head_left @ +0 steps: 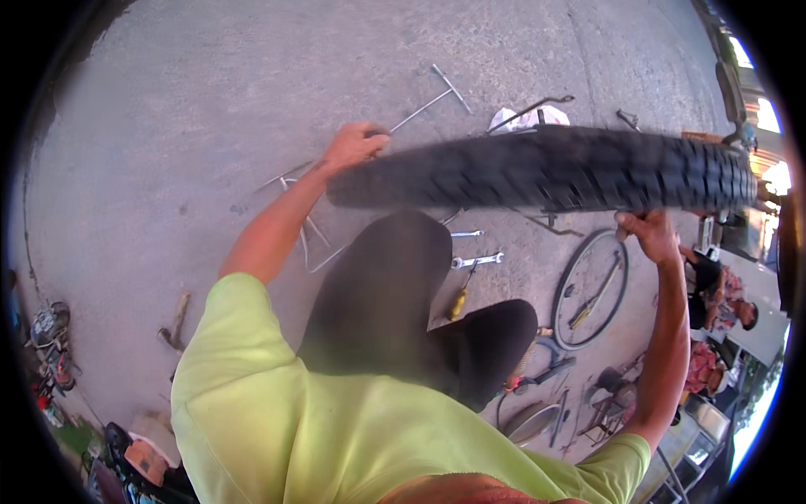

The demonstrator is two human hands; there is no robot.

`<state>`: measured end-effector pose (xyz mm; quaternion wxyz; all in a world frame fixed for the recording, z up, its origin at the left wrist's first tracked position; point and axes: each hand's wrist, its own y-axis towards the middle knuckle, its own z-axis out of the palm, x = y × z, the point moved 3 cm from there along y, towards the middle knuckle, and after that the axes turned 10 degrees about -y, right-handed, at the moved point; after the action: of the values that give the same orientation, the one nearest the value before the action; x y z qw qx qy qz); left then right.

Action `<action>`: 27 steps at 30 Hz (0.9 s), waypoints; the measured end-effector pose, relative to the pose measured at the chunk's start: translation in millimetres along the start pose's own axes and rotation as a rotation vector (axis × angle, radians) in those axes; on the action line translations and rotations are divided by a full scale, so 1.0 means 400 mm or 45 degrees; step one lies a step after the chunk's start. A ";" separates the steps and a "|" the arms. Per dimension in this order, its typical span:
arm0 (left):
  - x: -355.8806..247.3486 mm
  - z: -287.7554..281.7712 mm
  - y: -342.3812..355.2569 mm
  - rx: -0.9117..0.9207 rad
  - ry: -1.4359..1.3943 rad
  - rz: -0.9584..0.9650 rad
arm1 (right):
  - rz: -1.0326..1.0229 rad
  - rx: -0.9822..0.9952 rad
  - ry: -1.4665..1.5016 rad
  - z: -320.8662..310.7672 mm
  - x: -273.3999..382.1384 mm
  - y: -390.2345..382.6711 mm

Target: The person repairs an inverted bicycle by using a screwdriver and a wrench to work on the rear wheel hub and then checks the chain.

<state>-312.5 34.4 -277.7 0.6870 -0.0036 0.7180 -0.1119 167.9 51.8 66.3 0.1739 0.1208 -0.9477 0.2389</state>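
Note:
A black tire (537, 172) with a deep blocky tread is held up in front of me, seen edge-on and slightly smeared by motion. My left hand (357, 144) curls over its left end, fingers closed against the far side. Toward the right, my right hand (651, 233) grips the near edge from below, with part of the fingers hidden by the rubber. Whether a wheel rim sits inside the tire cannot be seen. Beneath it, a bent metal stand (306, 218) shows on the concrete floor, partly covered by my left arm and the tire.
A T-handle wrench (432, 99) lies beyond the tire. Near my knees are a wrench (478, 261) and a yellow-handled screwdriver (458, 304). A thin ring (561, 294) lies to the right. A hammer (175, 323) is at left. Other people (726, 307) are at far right.

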 end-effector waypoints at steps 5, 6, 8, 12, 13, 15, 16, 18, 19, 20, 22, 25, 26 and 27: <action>0.083 0.143 0.214 0.243 0.244 0.196 | 0.178 -0.026 0.202 0.000 0.012 0.016; 0.106 0.165 0.241 0.284 0.301 0.258 | 0.191 -0.023 0.221 0.000 0.009 0.020; 0.136 0.214 0.283 0.393 0.404 0.396 | 0.251 -0.038 0.248 -0.001 0.009 0.006; 0.159 0.286 0.309 0.491 0.503 0.541 | 0.307 -0.059 0.271 0.010 -0.042 -0.004; 0.169 0.293 0.313 0.459 0.551 0.568 | 0.302 -0.055 0.283 0.009 -0.056 0.010; 0.193 0.329 0.332 0.433 0.582 0.675 | 0.393 -0.080 0.500 0.027 0.050 0.009; 0.200 0.340 0.336 0.409 0.598 0.728 | 0.427 -0.075 0.596 0.034 0.108 0.014; 0.213 0.365 0.349 0.380 0.684 0.788 | 0.313 0.025 0.592 0.024 0.102 0.022; 0.212 0.380 0.353 0.383 0.758 0.794 | 0.316 0.021 0.576 0.022 0.096 0.021; 0.211 0.397 0.355 0.386 0.831 0.800 | 0.337 0.012 0.543 0.018 0.088 0.013; 0.210 0.428 0.354 0.385 1.016 0.773 | 0.381 -0.011 0.471 0.016 0.067 0.008; 0.209 0.449 0.354 0.389 1.168 0.707 | 0.407 -0.015 0.392 0.003 0.038 0.013; 0.215 0.455 0.353 0.398 1.190 0.688 | 0.417 -0.028 0.381 0.004 0.038 -0.007; 0.219 0.458 0.353 0.375 1.204 0.698 | 0.429 -0.031 0.357 -0.002 0.036 -0.005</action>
<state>-115.4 129.5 -393.3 0.2877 0.3295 0.8991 -0.0177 155.6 48.4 73.3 0.2630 -0.0757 -0.9239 0.2674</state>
